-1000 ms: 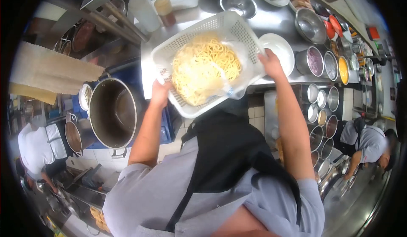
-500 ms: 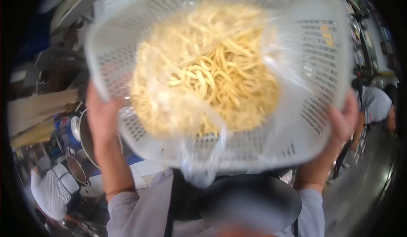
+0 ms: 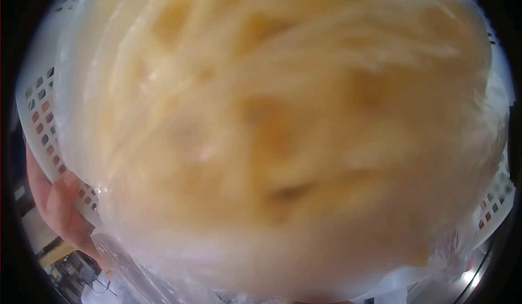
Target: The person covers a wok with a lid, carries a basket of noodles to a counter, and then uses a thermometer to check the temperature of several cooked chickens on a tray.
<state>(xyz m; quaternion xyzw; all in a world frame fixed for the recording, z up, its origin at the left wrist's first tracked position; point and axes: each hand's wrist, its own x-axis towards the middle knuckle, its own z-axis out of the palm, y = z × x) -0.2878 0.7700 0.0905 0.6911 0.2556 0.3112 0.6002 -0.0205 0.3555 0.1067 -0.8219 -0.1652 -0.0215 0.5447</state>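
Note:
A clear plastic bag [image 3: 179, 255] of thick yellow noodles [image 3: 272, 124] fills most of the view, blurred and very near the camera. It lies in a white plastic basket with holes [image 3: 39, 111], whose sides show at the left and right edges. My left hand [image 3: 65, 206] is closed around the basket's lower left side, thumb on the near face and fingers behind. Reddish patches show through the holes there. The bag and the basket's right side cover the place where my right hand was.
Below my left wrist, a small part of the room shows, with dark equipment [image 3: 73, 271] there. At the lower right is a shiny metal surface [image 3: 478, 271]. The basket and bag block the rest.
The basket with the noodles has come up much closer to the camera. My left hand still grips its side; my right hand, seen on the other side before, has gone from sight.

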